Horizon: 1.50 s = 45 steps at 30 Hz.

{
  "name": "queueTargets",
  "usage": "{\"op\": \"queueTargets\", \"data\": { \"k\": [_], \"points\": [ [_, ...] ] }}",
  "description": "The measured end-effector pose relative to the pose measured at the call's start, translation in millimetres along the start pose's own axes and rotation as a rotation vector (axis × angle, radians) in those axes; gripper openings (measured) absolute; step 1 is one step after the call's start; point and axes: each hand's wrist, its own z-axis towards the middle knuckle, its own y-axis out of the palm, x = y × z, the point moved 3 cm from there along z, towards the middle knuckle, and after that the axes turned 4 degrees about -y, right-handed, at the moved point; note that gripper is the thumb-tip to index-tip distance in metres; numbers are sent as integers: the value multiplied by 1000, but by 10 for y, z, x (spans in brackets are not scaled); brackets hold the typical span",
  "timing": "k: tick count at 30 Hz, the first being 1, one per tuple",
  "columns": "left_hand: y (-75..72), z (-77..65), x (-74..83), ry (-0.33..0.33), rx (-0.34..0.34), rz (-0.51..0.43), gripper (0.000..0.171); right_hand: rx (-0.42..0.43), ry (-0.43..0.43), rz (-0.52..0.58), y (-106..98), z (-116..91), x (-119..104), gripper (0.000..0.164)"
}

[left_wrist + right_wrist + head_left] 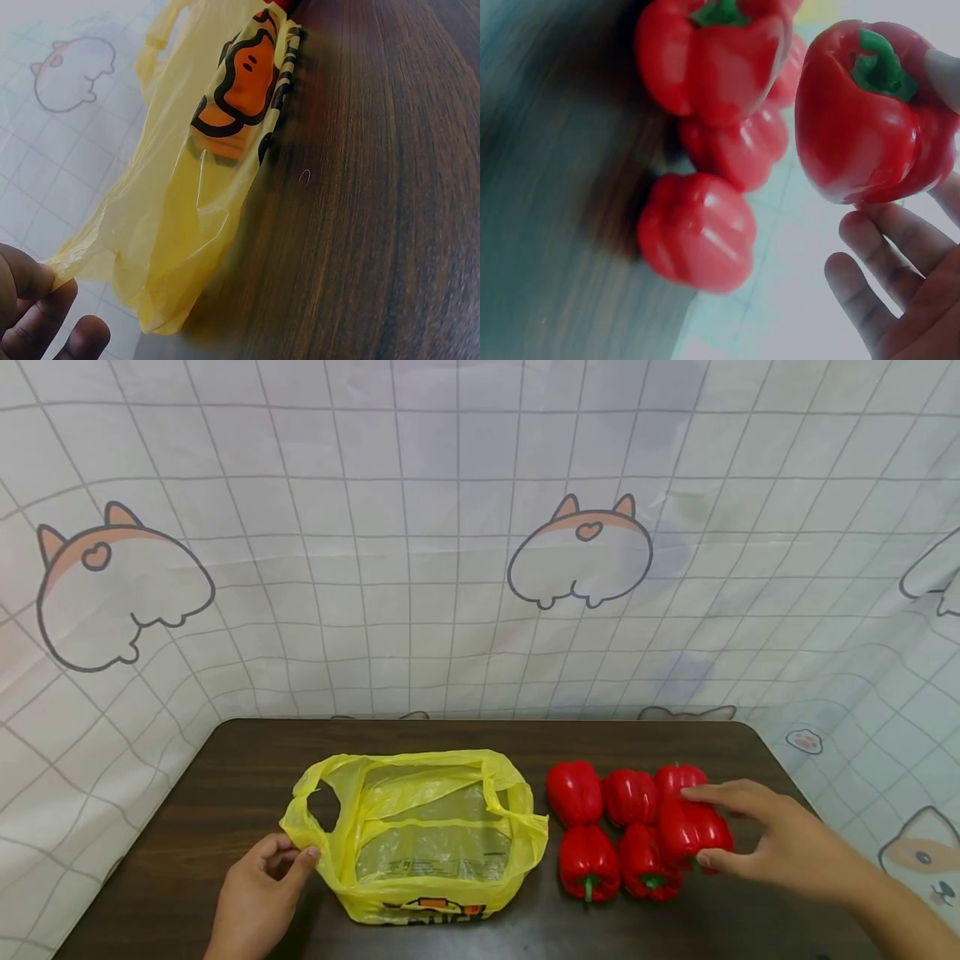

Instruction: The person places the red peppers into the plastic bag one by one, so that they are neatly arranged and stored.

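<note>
A yellow plastic bag [348,860] stands on the table with its mouth spread wide and an orange-and-black print on its front. My left hand [261,893] pinches the bag's left edge between thumb and fingers; the left wrist view shows the thin film [90,251] stretched from the fingertips. On the right, my right hand [780,839] grips a red bell pepper [690,831] between thumb and fingers. In the right wrist view this held pepper [855,127] has a green stem and is raised off the table. Several other red bell peppers [588,860] sit in two rows beside the bag.
The dark wood-grain table [247,777] has rounded far corners. Behind and beside it hangs a white grid-patterned cloth [420,568] with cartoon corgi prints. The nearest pepper row lies just right of the bag.
</note>
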Motion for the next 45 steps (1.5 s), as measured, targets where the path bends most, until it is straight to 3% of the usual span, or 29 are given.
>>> {"op": "queueTargets", "data": {
  "k": [11,19,33,45],
  "points": [
    [19,6,-11,0,13,3,41,-23,71,50,85,177,-169,63],
    [22,20,-15,-7,13,-18,41,2,57,38,144,265,-240,64],
    [13,21,11,9,12,-16,40,10,43,199,246,417,-376,65],
    [18,28,22,2,1,-18,40,-4,34,239,370,554,-503,67]
  ]
}}
